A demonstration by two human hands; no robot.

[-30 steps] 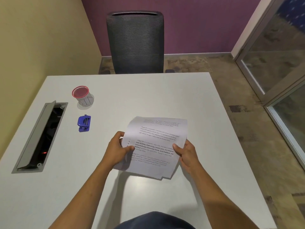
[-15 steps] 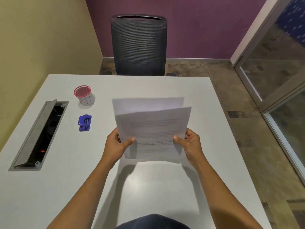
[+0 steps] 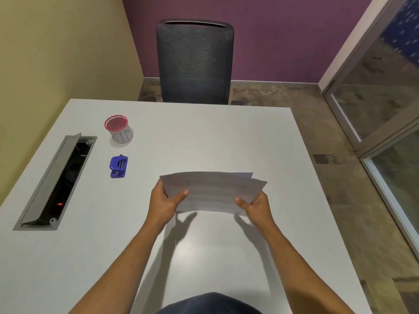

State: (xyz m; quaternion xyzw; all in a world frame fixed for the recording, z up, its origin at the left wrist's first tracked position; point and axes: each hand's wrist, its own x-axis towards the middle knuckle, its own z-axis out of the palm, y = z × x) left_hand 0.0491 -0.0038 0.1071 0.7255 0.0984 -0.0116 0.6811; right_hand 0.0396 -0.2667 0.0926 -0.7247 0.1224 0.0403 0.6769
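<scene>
Holding a thin stack of printed sheets (image 3: pixel 213 192) w/ both hands, mid-frame and a bit right of centre, lifted off the tabletop (image 3: pixel 204 137); the shadow just below shows a gap between them. Left hand (image 3: pixel 164 202) pinches the stack's left edge, thumb on top, fingers curled under. Right hand (image 3: pixel 257 206) does the same at the right edge, thumb over, fingers tucked beneath.

A grip at both side edges fits squaring-up work. The sheets aren't flush: one corner sticks out at the upper right and another edge fans below it. The stack bows slightly btwn the hands, so it's prob. only a few light pages. The print faces up but is too blurred to read.

My guess is the step in hand is aligning the pages before fastening or punching them. A small blue desk tool (image 3: pixel 118 166), prob. a hole punch, sits left of centre, well apart from the hands, on the left hand's side. Above it in the frame stands a red-rimmed mesh cup (image 3: pixel 118 129); contents can't be made out. At far left is an open cable tray (image 3: pixel 56 180) w/ its flap up and a red light inside. A dark mesh chair (image 3: pixel 195 62) stands top centre, beyond the tabletop's far edge.
</scene>
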